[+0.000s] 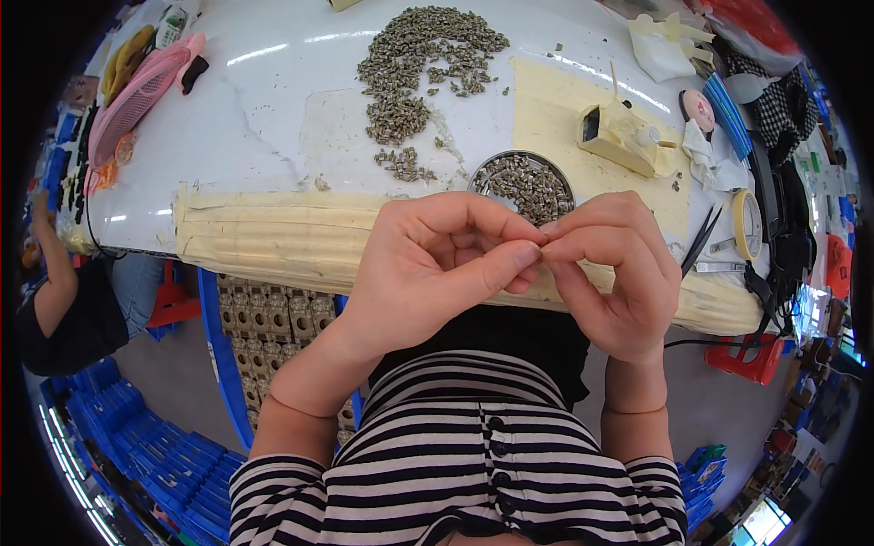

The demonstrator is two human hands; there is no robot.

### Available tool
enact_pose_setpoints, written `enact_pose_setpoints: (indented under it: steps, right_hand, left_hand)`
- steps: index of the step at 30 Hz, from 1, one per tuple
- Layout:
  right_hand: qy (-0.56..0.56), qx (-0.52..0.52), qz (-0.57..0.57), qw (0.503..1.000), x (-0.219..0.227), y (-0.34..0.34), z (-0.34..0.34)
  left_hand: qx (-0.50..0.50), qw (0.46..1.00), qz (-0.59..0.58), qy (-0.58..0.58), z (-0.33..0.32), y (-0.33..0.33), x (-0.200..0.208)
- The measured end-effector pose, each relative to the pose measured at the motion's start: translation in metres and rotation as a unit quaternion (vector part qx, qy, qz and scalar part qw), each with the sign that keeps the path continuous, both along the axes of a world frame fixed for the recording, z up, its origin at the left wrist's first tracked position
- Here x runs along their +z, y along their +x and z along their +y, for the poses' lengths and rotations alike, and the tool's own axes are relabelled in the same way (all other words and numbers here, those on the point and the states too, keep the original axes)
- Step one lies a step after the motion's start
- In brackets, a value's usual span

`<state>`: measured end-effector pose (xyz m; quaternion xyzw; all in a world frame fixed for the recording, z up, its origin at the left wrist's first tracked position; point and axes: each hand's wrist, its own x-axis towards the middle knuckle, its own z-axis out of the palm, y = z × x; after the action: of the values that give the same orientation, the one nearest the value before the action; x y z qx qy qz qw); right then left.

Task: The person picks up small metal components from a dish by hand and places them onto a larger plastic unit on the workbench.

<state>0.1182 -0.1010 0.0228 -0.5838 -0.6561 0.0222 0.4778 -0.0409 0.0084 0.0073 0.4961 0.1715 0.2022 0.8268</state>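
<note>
Whatever we pinch between the fingertips of our left hand [428,273] and right hand [612,273] is too small to tell; the fingers cover it. Just beyond the pinch, our knuckles hide the near rim of the round dish [525,182]. Its grey pieces and the heap [421,68] farther out are too small to make out singly. Left of the grip, a co-worker [55,309] is cut off by the picture's edge.

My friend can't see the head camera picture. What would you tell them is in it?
Two bare hands, the left hand and right hand, meet fingertip to fingertip, pinching something too small to make out. Behind them on a white table sit a round metal dish of small grey parts and a loose pile of parts.
</note>
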Motion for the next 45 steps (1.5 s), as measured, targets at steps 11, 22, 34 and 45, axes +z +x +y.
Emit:
enact_pose_setpoints:
  steps: [11,22,34,45]
  right_hand:
    - [0.034,0.011,-0.035,0.999,-0.001,0.004,0.000]
    - [0.061,-0.045,-0.115,0.990,-0.006,0.001,0.000]
    - [0.045,-0.014,-0.113,0.992,-0.006,0.004,0.000]
    - [0.022,-0.012,-0.090,0.996,-0.007,0.002,-0.001]
  left_hand:
    - [-0.010,1.000,-0.012,0.008,-0.001,-0.002,-0.003]
    - [0.053,0.997,-0.025,0.057,-0.012,-0.001,-0.009]
    - [0.025,0.998,-0.008,0.059,-0.010,-0.002,-0.006]
    - [0.044,0.995,-0.026,0.082,-0.013,-0.001,-0.011]
